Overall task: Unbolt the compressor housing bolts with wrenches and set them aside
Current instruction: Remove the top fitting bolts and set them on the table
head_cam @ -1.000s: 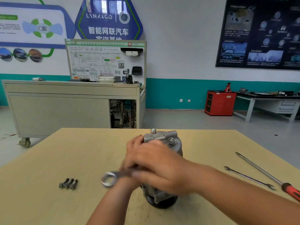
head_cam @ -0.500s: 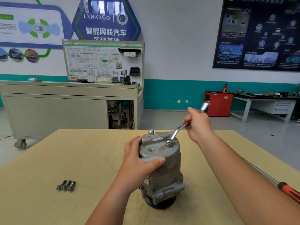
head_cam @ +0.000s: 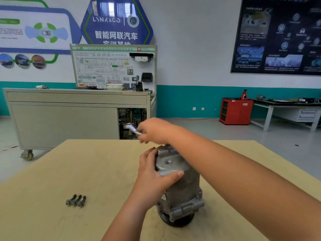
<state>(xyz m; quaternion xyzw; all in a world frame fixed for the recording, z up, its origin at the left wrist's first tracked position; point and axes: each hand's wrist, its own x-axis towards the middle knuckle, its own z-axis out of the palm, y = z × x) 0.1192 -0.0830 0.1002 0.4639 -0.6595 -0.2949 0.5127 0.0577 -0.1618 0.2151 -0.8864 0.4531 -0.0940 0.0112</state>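
Wrench [head_cam: 132, 128] now leftward, forearm [head_cam: 217, 159] across compressor [head_cam: 184, 188]

bench [head_cam: 52, 171]: tan wooden top
compressor [head_cam: 182, 190]: upright on bench, centre-right
bolts [head_cam: 76, 200]: three loose, touching side by side, on bench well left of compressor

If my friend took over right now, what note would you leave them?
Left hand grips the top of the compressor, upright on the table.
Right hand holds a wrench above the compressor's far side; its working end is hidden.
Done: three bolts lie together on the table, left of the compressor.
To do: any bolts remaining in the compressor; that spot is hidden.
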